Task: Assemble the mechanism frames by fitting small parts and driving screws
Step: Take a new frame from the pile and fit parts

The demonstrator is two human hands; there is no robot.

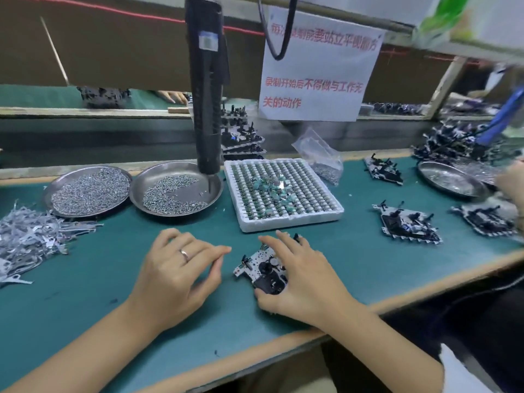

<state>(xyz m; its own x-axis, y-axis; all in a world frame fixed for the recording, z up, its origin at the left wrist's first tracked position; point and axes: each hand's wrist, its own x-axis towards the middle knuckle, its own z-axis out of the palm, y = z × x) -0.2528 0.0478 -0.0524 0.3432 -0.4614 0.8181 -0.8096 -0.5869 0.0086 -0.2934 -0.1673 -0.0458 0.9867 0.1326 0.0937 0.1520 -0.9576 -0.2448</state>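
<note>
Green-matted table (85,321), near middle: white-and-black plastic mechanism frame (262,269) gripped by curled right hand (300,282). Left hand (175,270) just left, fingers relaxed, holding nothing. Farther back, black electric screwdriver (206,89) hanging over round steel screw dish (175,188).

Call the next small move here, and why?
Probably the left hand should reach to the white tray for a small part. It hovers over the mat holding nothing, while the right hand grips the frame flat on the mat. The hanging screwdriver is untouched, so fitting likely comes before screwing.
</note>
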